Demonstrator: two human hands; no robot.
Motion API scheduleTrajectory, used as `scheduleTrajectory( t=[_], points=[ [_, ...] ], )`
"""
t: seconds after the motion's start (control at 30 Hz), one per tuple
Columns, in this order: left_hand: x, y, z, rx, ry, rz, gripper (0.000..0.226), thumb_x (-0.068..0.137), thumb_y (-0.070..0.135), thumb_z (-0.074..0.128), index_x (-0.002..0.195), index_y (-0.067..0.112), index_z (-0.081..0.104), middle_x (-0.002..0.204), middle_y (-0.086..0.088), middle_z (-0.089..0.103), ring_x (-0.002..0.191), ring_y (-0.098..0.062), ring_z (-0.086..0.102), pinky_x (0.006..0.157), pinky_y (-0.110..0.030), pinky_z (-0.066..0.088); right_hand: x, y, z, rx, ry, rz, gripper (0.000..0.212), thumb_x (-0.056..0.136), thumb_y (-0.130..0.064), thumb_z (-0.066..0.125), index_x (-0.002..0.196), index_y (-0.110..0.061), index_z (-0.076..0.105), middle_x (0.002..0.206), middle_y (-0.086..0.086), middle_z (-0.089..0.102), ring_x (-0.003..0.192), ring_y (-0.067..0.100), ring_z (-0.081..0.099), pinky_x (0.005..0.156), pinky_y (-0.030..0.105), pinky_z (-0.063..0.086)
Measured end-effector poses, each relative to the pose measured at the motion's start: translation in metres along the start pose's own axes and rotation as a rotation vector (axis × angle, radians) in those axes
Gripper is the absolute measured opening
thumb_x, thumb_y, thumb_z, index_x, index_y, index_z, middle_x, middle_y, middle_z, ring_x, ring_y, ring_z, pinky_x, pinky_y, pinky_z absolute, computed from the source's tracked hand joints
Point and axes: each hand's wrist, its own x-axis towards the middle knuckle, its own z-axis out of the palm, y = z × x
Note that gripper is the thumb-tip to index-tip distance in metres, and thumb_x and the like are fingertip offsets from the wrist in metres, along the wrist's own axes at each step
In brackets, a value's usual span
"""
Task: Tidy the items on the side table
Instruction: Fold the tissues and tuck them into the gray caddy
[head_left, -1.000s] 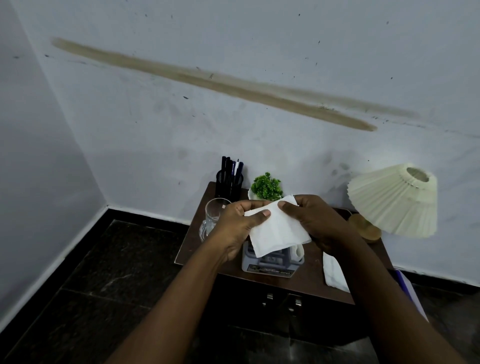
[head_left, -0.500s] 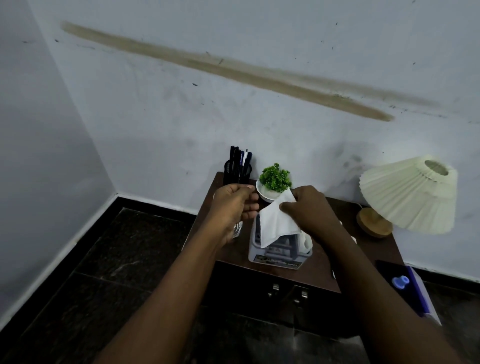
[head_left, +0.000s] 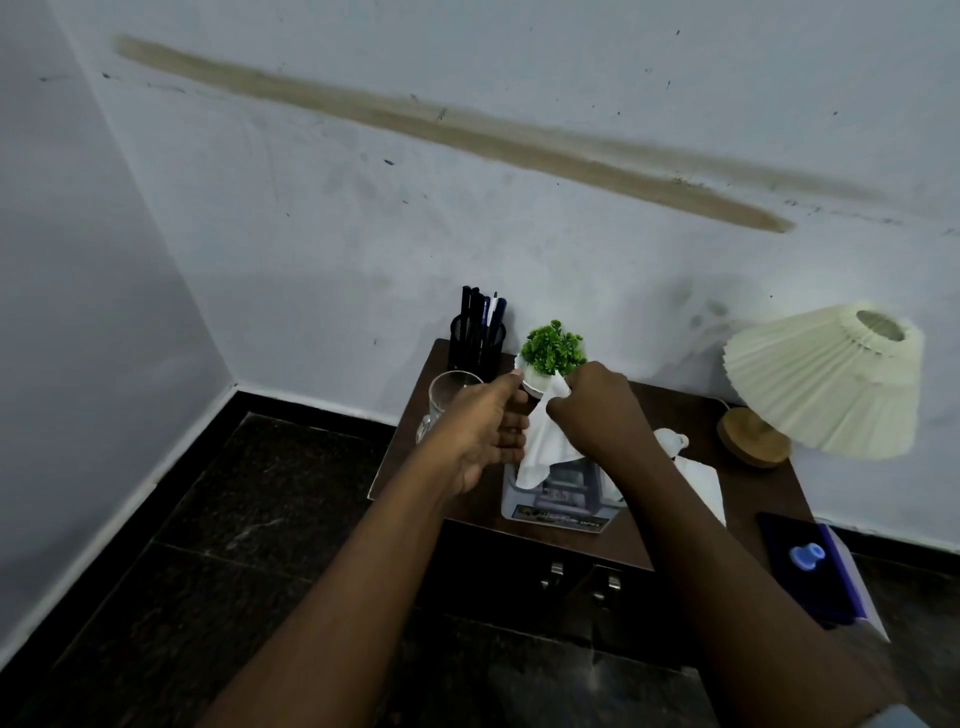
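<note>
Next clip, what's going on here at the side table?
A person is tidying a small side table. The right hand pinches a white tissue that hangs over the tissue box, while the left hand hovers open beside it, near the potted plant. A glass, pen holder, lamp and another loose tissue also sit on the table.

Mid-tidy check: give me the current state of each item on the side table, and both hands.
Tissue: pinched by right hand, hanging over tissue box.
Left hand: open, beside tissue.
Glass: upright, looks empty.
Pen holder: upright, holds pens.
Lamp: shade tilted.
Loose tissues: crumpled on table.
</note>
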Motion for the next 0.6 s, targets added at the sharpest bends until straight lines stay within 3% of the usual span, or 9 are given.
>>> scheduleTrajectory(
  t=[0.1, 0.27, 0.43, 0.6],
  points=[
    [-0.002, 0.001, 0.001, -0.01, -0.036, -0.034, 0.049, 0.1, 0.052, 0.056, 0.12, 0.008, 0.065, 0.124, -0.028, 0.066, 0.102, -0.035, 0.065, 0.094, -0.047, 0.055, 0.0, 0.002, 0.005, -0.019, -0.026, 0.005, 0.02, 0.084, -0.013, 0.064, 0.072, -0.009, 0.049, 0.069, 0.005, 0.049, 0.066, 0.025, 0.054, 0.05, 0.026, 0.027],
    [-0.005, 0.006, 0.002, -0.007, -0.07, -0.071, 0.05, 0.099, 0.057, 0.054, 0.116, 0.01, 0.065, 0.124, -0.029, 0.064, 0.118, -0.044, 0.063, 0.098, -0.05, 0.054, 0.0, 0.001, 0.015, -0.044, -0.021, -0.024, 0.032, 0.082, -0.01, 0.064, 0.063, -0.013, 0.038, 0.062, 0.003, 0.044, 0.056, 0.02, 0.046, 0.047, 0.027, 0.024],
    [-0.007, 0.009, 0.003, 0.012, -0.102, -0.141, 0.047, 0.098, 0.063, 0.05, 0.106, 0.018, 0.064, 0.103, -0.021, 0.059, 0.103, -0.035, 0.055, 0.084, -0.043, 0.051, 0.004, 0.004, 0.015, -0.017, -0.02, 0.015, 0.014, 0.085, -0.012, 0.062, 0.077, -0.004, 0.054, 0.07, 0.006, 0.052, 0.067, 0.027, 0.056, 0.052, 0.027, 0.032],
    [-0.01, 0.007, 0.009, -0.006, -0.1, -0.142, 0.057, 0.097, 0.062, 0.053, 0.124, 0.013, 0.063, 0.129, -0.03, 0.062, 0.122, -0.042, 0.061, 0.112, -0.054, 0.044, 0.008, 0.009, 0.011, 0.098, -0.055, 0.022, 0.021, 0.086, -0.015, 0.065, 0.093, 0.005, 0.067, 0.085, 0.018, 0.069, 0.079, 0.034, 0.067, 0.065, 0.038, 0.05]
  ],
)
